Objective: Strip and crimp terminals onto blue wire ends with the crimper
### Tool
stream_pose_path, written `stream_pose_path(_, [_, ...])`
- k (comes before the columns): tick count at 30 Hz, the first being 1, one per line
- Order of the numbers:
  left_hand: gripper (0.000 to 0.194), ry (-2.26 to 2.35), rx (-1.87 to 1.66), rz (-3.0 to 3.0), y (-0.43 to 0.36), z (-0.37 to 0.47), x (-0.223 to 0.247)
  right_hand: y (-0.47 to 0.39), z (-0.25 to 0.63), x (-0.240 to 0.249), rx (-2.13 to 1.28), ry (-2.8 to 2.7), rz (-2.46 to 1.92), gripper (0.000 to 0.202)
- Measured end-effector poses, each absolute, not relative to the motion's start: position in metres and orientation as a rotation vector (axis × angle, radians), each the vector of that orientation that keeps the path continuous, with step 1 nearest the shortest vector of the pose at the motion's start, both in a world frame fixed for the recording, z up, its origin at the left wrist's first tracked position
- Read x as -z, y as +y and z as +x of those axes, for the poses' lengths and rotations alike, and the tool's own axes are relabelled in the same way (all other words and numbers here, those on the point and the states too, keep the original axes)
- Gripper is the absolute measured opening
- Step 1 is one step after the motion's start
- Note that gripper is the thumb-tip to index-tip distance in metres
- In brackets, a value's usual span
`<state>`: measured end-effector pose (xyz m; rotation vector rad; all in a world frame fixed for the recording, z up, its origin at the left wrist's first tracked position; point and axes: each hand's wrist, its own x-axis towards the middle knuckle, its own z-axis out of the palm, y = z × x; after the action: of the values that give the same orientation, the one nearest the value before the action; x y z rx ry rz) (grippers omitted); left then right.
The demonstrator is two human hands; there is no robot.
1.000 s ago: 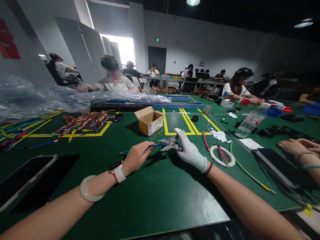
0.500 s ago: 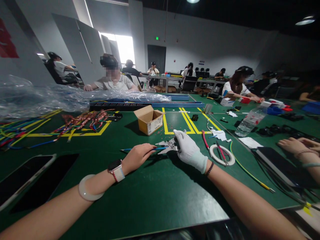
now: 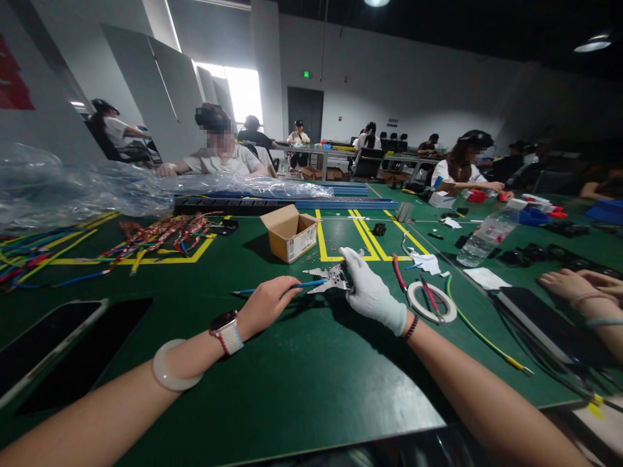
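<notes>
My bare left hand (image 3: pixel 272 299) pinches a blue wire (image 3: pixel 311 283), whose tail sticks out to the left behind my fingers. The wire's right end lies at the jaws of a pair of wire strippers (image 3: pixel 335 279). Around the strippers' handles closes my right hand (image 3: pixel 370 285), in a white glove; the handles are mostly hidden by it. The jaws stand apart, pointing left. Whether the wire sits in a notch or only lies across the jaws I cannot make out.
Beyond my hands stands an open cardboard box (image 3: pixel 294 241). Bare copper wires (image 3: pixel 165 233) lie to the left, near two dark flat devices (image 3: pixel 48 344). Right are a white tape roll (image 3: pixel 450 301), a green-yellow cable (image 3: pixel 481 337) and a water bottle (image 3: pixel 489 233). A co-worker's hands (image 3: pixel 579 285) rest far right.
The strippers and my gloved hand have tilted and shifted slightly, and the jaws look wider apart. The blue wire's right end now shows more clearly over the jaws; my left hand has barely moved.
</notes>
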<state>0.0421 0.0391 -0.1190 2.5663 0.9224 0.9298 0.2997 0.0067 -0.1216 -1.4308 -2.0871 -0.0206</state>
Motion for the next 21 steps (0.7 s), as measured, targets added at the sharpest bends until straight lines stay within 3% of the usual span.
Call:
stream_pose_path(13, [0.027,0.912,-0.843,2.609,0.040,0.041,0.119,0.010,0.300,0.124,0.251,-2.187,-1.466,0.082])
stream_pose_path(21, [0.030,0.843,-0.834,2.702,0.040,0.042,0.118,0.004,0.293,0.110,0.425,-2.267,-1.724,0.063])
